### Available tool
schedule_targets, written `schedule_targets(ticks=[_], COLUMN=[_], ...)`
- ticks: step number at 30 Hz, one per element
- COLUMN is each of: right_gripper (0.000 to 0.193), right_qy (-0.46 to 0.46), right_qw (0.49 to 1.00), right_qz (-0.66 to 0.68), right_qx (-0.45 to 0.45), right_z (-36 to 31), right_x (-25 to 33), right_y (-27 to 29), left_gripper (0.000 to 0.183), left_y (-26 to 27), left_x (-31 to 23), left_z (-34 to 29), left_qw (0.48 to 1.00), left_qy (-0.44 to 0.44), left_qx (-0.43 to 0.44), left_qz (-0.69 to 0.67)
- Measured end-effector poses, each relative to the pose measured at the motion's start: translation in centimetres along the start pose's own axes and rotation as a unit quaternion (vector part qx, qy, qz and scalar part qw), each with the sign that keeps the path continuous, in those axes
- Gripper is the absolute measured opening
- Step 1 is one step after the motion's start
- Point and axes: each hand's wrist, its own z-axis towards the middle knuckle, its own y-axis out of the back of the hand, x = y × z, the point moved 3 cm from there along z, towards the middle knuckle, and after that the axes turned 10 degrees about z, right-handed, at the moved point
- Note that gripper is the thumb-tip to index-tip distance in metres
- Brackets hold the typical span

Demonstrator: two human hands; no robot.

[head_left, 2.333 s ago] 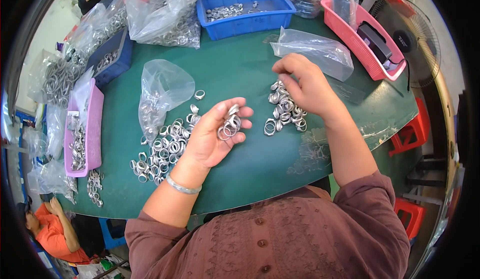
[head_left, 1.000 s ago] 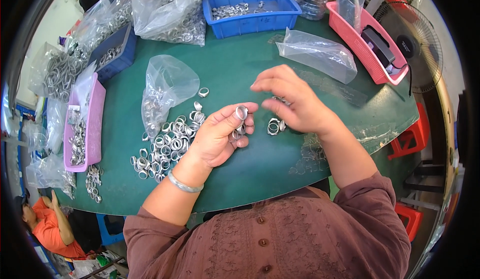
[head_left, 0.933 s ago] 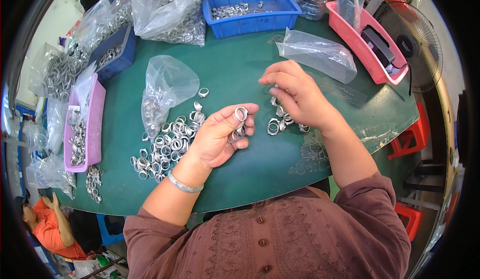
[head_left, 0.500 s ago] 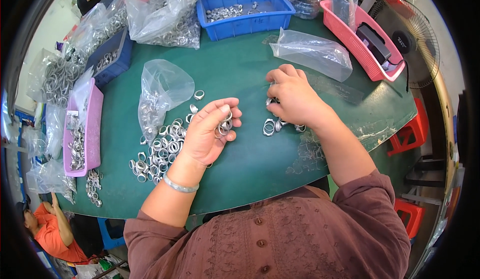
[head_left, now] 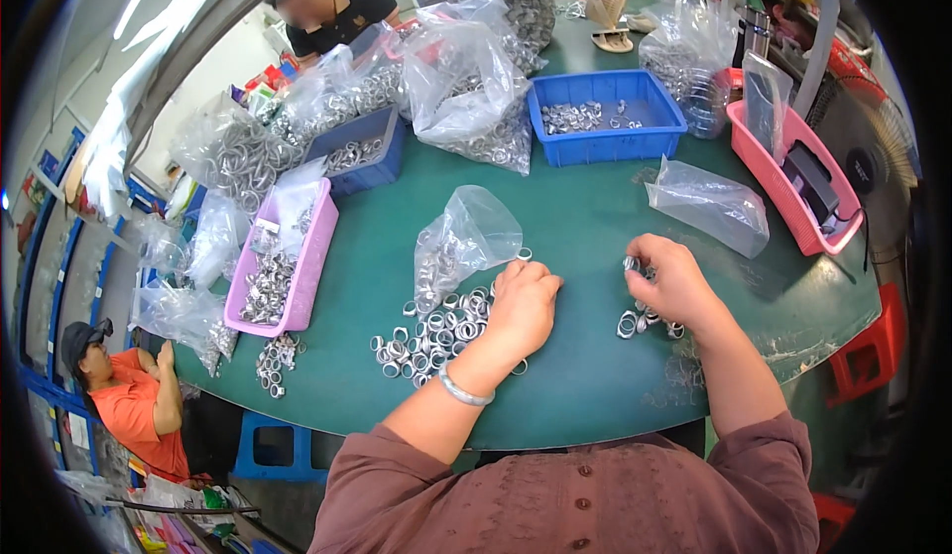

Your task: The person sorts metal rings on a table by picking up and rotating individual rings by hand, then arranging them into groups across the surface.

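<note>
My left hand (head_left: 524, 306) is at the right edge of a pile of silver metal rings (head_left: 436, 341), its back upward and fingers curled down. What those fingers hold is hidden. To the right, my right hand (head_left: 676, 281) is closed, with a silver ring (head_left: 632, 264) showing at its fingertips. Just under it lies a smaller group of silver rings (head_left: 627, 325), partly covered by the hand. A clear plastic bag (head_left: 481, 222) with rings inside leans against the far side of the pile. One loose ring (head_left: 525, 253) lies beyond my left hand.
Blue bins (head_left: 610, 147) (head_left: 369, 169) and a pink basket (head_left: 315, 266) hold metal parts. Bulging bags (head_left: 466, 108) stand behind. An empty-looking plastic bag (head_left: 709, 207) and another pink basket (head_left: 793, 197) are at right. Two people are beyond the table, at far left and back.
The view has shifted, showing more of the room. My left hand has turned from palm up, with rings showing in it, to back up. My right hand still works at the smaller group.
</note>
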Motion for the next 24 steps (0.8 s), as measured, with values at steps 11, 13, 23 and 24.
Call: schedule_targets(ticks=[11, 13, 23, 24], right_gripper=[0.024, 0.024, 0.027, 0.027], right_qy=[-0.04, -0.045, 0.109, 0.105], right_qw=[0.919, 0.917, 0.989, 0.99], right_qz=[0.391, 0.395, 0.039, 0.036], right_qx=[-0.035, -0.044, -0.089, -0.092], right_z=[1.5, 1.2, -2.5, -2.9], right_x=[0.2, 0.8, 3.8, 3.5], right_y=[0.3, 0.7, 3.3, 3.7], left_gripper=[0.023, 0.024, 0.027, 0.027], left_y=[1.1, 1.1, 1.1, 1.2], left_x=[-0.2, -0.3, -1.0, -1.0], left_z=[0.4, 0.2, 0.0, 0.0], left_qw=[0.997, 0.997, 0.996, 0.995], left_qy=[-0.024, -0.035, -0.049, -0.051], left_qx=[0.027, 0.0, -0.006, -0.006], left_qz=[0.07, 0.073, 0.08, 0.08])
